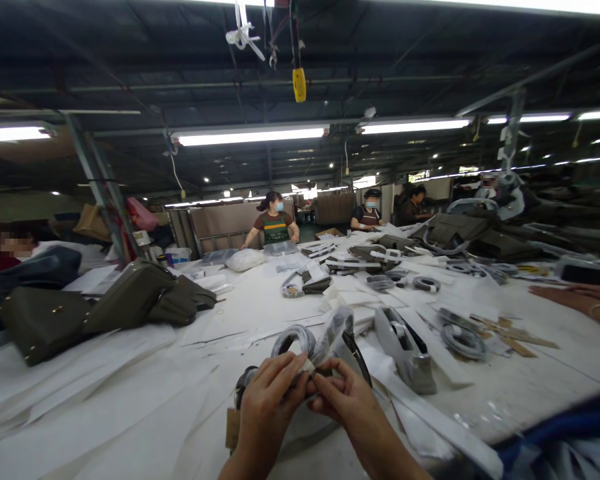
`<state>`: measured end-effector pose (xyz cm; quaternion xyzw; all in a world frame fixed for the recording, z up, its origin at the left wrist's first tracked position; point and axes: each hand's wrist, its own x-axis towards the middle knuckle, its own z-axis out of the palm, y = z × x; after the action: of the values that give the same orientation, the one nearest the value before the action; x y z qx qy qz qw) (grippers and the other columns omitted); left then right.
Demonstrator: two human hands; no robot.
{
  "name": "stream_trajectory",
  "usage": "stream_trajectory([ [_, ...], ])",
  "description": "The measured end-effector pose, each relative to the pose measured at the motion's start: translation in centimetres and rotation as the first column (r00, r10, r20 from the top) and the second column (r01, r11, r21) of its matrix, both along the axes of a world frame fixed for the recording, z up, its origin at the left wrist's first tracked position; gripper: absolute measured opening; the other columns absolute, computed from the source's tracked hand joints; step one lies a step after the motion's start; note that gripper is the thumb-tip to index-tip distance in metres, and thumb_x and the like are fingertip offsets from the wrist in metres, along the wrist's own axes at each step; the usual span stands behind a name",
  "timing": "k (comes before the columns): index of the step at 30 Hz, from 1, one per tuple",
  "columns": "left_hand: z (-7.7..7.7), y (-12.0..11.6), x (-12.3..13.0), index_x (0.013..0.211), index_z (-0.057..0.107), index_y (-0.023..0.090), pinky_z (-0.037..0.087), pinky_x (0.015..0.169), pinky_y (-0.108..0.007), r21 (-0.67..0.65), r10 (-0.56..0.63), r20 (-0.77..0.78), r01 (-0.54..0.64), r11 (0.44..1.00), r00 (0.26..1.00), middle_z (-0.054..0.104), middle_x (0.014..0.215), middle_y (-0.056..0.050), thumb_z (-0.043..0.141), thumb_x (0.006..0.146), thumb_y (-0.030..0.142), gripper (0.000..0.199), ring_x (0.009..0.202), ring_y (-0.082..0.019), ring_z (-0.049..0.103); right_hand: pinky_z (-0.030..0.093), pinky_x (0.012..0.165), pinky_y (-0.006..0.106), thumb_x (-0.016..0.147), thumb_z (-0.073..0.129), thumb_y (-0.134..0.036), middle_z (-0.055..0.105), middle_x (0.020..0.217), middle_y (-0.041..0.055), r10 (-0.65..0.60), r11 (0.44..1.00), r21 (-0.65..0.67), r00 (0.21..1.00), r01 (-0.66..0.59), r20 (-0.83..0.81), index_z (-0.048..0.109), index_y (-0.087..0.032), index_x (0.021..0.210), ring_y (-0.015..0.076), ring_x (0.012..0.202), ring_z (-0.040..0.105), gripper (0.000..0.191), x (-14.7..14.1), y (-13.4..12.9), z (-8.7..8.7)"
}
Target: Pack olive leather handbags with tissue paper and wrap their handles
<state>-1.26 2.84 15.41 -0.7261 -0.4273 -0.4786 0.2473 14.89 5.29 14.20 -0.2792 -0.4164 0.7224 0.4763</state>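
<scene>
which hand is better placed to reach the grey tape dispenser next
Probably the right hand: it is nearer the grey tape dispenser, which sits just beyond it and to its right. The left hand would likely cross over the right. Both appear occupied, pinching together just below the coiled grey cord.

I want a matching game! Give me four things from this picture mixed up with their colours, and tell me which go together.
Things:
1. Coil just beyond the left hand and the right hand
2. Heaped bags on the left side
3. Dangling thing at the top of the picture
4. Bundle at the left, higher up in the picture than the heaped bags

Colours:
A. Bright yellow
B. Pink
C. Grey
D. Dark olive

Right pairs:
1 and C
2 and D
3 and A
4 and B
</scene>
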Motion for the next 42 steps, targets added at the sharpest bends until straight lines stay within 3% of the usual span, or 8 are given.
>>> stream_trajectory([
  [6, 0.2, -0.2, 0.2, 0.113, 0.068, 0.022, 0.057, 0.084, -0.029, -0.01, 0.003, 0.003, -0.003, 1.0, 1.0, 0.074, 0.103, -0.005, 0.06, 0.092, 0.022, 0.022, 0.094, -0.019, 0.07, 0.051, 0.064, 0.022, 0.064, 0.085, -0.052, 0.073, 0.083, 0.0053, -0.025, 0.999, 0.039, 0.998, 0.023, 0.058, 0.066, -0.015, 0.088, 0.0065, 0.058, 0.056, 0.048, 0.0, 0.5, -0.4],
  [12, 0.5, -0.3, 0.4, 0.113, 0.069, 0.023, 0.058, 0.08, -0.027, 0.006, -0.005, 0.016, 0.004, 1.0, 1.0, 0.074, 0.101, -0.005, 0.06, 0.092, 0.023, 0.023, 0.09, -0.018, 0.07, 0.048, 0.06, 0.022, 0.062, 0.084, -0.058, 0.07, 0.072, 0.004, -0.089, 0.988, 0.132, 0.993, 0.078, 0.082, 0.065, -0.015, 0.078, 0.0093, 0.058, 0.055, 0.049, -0.6, 1.1, -1.2],
  [18, 0.5, -0.4, 0.4, 0.112, 0.07, 0.023, 0.059, 0.08, -0.027, -0.002, -0.003, 0.03, 0.003, 1.0, 1.0, 0.073, 0.101, -0.005, 0.06, 0.092, 0.023, 0.022, 0.091, -0.018, 0.07, 0.05, 0.07, 0.028, 0.079, 0.073, -0.052, 0.068, 0.074, 0.0047, -0.178, 0.923, 0.363, 0.978, 0.127, 0.111, 0.066, -0.016, 0.079, 0.0165, 0.071, 0.062, 0.037, -0.7, 0.9, -1.6],
  [25, 0.5, -0.5, 0.5, 0.114, 0.07, 0.025, 0.059, 0.08, -0.027, -0.049, -0.01, 0.074, 0.014, 0.999, 0.997, 0.074, 0.102, -0.004, 0.062, 0.09, 0.023, 0.024, 0.092, -0.018, 0.07, 0.047, 0.068, 0.03, 0.085, 0.066, -0.052, 0.067, 0.071, 0.0046, -0.269, 0.884, 0.444, 0.934, 0.144, 0.233, 0.067, -0.019, 0.076, 0.0187, 0.068, 0.06, 0.034, -0.5, 0.5, -1.1],
  [33, 0.7, -0.8, 0.5, 0.112, 0.07, 0.027, 0.059, 0.08, -0.026, -0.08, -0.009, 0.132, 0.02, 0.997, 0.991, 0.074, 0.102, -0.003, 0.063, 0.089, 0.023, 0.025, 0.091, -0.017, 0.071, 0.046, 0.066, 0.029, 0.087, 0.065, -0.041, 0.065, 0.072, 0.0022, -0.249, 0.843, 0.522, 0.953, 0.126, 0.173, 0.066, -0.02, 0.078, 0.0182, 0.069, 0.058, 0.022, -0.7, 1.4, -2.2],
  [39, 0.7, -1.1, 0.6, 0.111, 0.072, 0.028, 0.058, 0.082, -0.027, -0.195, -0.006, 0.177, 0.041, 0.98, 0.984, 0.075, 0.102, -0.002, 0.065, 0.088, 0.026, 0.023, 0.09, -0.017, 0.071, 0.048, 0.065, 0.03, 0.081, 0.061, -0.024, 0.069, 0.069, 0.002, -0.325, 0.853, 0.501, 0.9, 0.147, 0.289, 0.07, -0.017, 0.077, 0.0204, 0.068, 0.062, 0.012, -1.2, 1.6, -0.6],
  [42, 1.0, -1.2, 0.6, 0.111, 0.072, 0.028, 0.058, 0.083, -0.028, -0.271, -0.012, 0.236, 0.078, 0.959, 0.972, 0.075, 0.103, -0.003, 0.065, 0.088, 0.029, 0.024, 0.092, -0.018, 0.071, 0.048, 0.067, 0.03, 0.078, 0.062, -0.024, 0.07, 0.069, 0.0016, -0.297, 0.866, 0.487, 0.9, 0.113, 0.319, 0.073, -0.017, 0.075, 0.0215, 0.071, 0.064, 0.014, -1.2, 1.9, 0.0],
])
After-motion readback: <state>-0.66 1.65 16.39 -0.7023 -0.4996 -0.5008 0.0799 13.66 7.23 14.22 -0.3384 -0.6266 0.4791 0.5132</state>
